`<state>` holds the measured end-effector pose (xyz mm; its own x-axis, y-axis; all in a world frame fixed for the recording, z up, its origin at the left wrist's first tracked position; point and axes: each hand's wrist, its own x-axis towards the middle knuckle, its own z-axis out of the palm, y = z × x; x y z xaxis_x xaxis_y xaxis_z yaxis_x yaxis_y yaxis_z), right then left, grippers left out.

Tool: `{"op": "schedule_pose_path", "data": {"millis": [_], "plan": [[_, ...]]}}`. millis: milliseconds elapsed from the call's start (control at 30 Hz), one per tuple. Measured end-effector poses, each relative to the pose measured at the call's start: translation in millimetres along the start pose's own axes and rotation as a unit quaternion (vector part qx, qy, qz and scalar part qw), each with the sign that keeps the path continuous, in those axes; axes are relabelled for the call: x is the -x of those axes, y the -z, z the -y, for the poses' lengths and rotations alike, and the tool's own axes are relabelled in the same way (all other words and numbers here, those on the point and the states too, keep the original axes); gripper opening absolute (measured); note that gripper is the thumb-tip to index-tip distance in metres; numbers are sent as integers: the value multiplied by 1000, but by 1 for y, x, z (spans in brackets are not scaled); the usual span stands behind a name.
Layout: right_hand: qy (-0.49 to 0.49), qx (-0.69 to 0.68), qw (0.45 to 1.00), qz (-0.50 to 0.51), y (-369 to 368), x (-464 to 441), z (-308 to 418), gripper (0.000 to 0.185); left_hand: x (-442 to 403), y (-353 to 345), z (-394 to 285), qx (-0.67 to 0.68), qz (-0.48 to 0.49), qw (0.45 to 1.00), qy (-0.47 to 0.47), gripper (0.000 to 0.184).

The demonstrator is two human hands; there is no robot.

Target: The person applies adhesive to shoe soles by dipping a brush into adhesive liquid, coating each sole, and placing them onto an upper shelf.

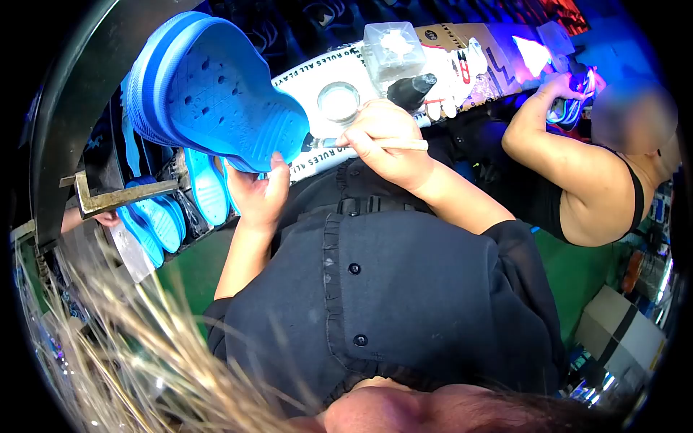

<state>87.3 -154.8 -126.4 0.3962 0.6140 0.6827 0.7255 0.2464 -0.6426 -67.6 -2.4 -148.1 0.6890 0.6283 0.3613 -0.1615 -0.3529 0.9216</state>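
Bench (307,81): white top w/ black lettering, bare cardboard (499,56) toward the far R end. On it a clear box (393,54), round dish (338,102) & a black pot (408,92). Green floor (577,270) below, carton (617,325) at lower R, co-worker (588,169) seated R w/ cables or straps in hand. More blue soles (207,189) at L.

Big blue sole (224,86) is up over the bench's L end, dimpled face to cam. Long axis runs diag., upper L to lower R: wide end upper L, narrow end lower R, nr the dish.

L hand (256,189) grips narrow end, thumb on edge, other fingers mostly hidden. R hand (386,137) pinches a brush (408,144), tip at narrow end's rim; contact unclear.
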Motion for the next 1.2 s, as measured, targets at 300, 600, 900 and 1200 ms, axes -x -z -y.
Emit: {"op": "schedule_pose_path", "data": {"millis": [300,600,900,1200], "plan": [[21,-8,999,45,-2,-1,6,15,1,-2,6,-25,-48,994,-94,41],[1,-6,1000,24,-3,-4,8,14,-1,-5,4,-12,-34,991,-128,39],[-47,-28,997,-47,12,7,4,22,-3,1,9,-25,-38,996,-81,51],[-173,-60,977,-106,26,29,-12,22,-60,24,-89,248,93,956,124,64]]}}
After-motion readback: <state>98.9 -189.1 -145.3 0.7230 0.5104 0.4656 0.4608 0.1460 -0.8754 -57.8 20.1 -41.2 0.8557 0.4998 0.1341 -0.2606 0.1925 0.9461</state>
